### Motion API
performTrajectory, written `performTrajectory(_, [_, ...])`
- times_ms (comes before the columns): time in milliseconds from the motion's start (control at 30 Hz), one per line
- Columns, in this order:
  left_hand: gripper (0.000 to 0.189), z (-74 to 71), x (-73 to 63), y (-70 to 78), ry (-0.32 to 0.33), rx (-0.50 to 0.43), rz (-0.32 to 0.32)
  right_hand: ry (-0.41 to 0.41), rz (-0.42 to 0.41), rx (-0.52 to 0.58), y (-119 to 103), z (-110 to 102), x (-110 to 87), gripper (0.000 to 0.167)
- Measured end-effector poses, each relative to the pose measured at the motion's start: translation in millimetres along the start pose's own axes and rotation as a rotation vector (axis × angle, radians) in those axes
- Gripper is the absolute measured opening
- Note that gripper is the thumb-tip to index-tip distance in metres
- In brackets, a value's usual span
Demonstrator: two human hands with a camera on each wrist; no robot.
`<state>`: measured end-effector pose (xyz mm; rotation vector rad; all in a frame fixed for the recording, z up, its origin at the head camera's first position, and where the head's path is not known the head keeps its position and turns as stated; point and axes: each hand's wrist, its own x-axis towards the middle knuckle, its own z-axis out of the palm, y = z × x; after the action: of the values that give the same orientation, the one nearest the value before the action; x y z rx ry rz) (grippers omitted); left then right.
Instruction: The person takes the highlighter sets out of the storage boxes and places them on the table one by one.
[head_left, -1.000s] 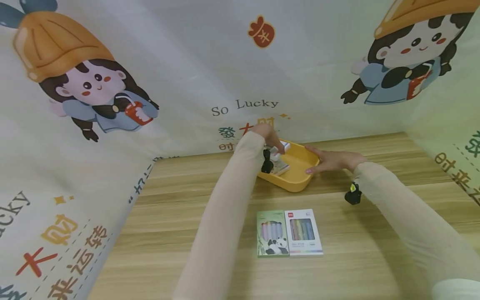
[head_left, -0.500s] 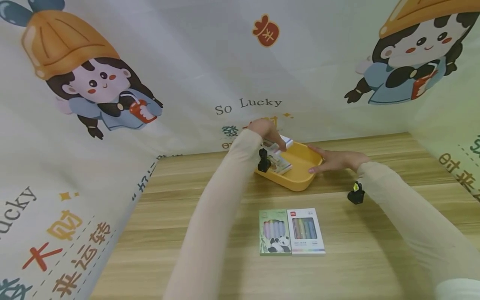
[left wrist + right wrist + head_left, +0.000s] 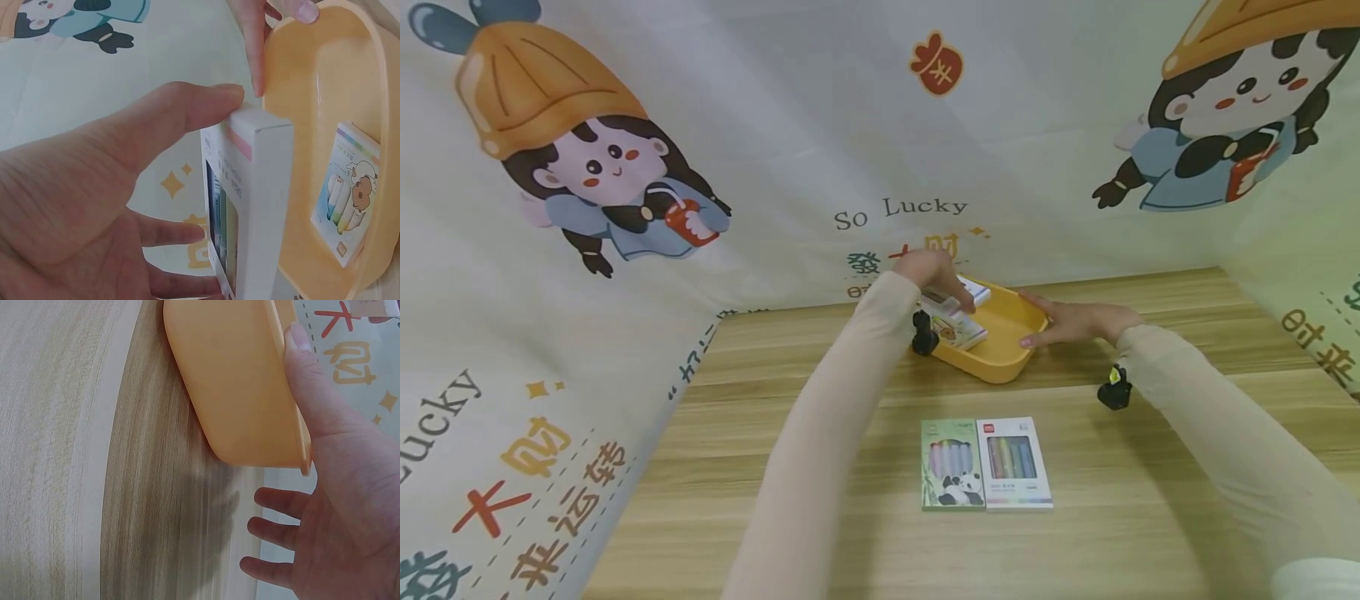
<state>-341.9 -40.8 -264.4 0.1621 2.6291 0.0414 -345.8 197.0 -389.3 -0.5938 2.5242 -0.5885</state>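
In the head view my left hand [image 3: 928, 275] is over the left end of a yellow plastic bin [image 3: 992, 367]. It pinches a white windowed box of coloured pens [image 3: 265, 200], thumb on its upper edge, with coloured sticks showing through the window. Beneath lies another pen box [image 3: 349, 190] with a cartoon animal print, flat inside the bin. My right hand [image 3: 1078, 321] holds the bin's right end, its thumb [image 3: 303, 369] over the rim and a finger along the outside. Its other fingers stretch out free beside the bin.
Side by side on the wooden table [image 3: 760, 417], nearer me, lie a green panda box [image 3: 951, 492] and a white windowed box [image 3: 1015, 492] of coloured sticks. A printed cloth backdrop [image 3: 775, 167] rises close behind the bin and along both sides.
My left wrist has shifted slightly left, showing more of the printed box in the bin. My right hand keeps its place on the bin. The head view has drifted a little.
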Motion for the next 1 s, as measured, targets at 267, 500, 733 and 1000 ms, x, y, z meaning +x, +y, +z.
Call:
performTrajectory(267, [0.085, 1.0, -12.5, -0.1, 0.025, -0.014, 0.030, 0.001, 0.016, -0.003, 1.8, -0.7, 1.1, 0.107])
performTrajectory(500, [0.099, 8.7, -15.2, -3.9, 0.036, -0.045, 0.076, 0.001, 0.011, -0.001, 2.9, 0.1, 2.0, 0.105])
performTrajectory(733, [0.097, 15.1, -15.5, -10.3, 0.057, -0.039, 0.114, 0.000, 0.011, 0.006, 3.3, 1.4, 2.7, 0.105])
performTrajectory(1000, [0.087, 26.5, -22.6, -14.4, 0.121, 0.006, 0.125, 0.009, 0.009, 0.001, 3.3, 2.1, 3.7, 0.104])
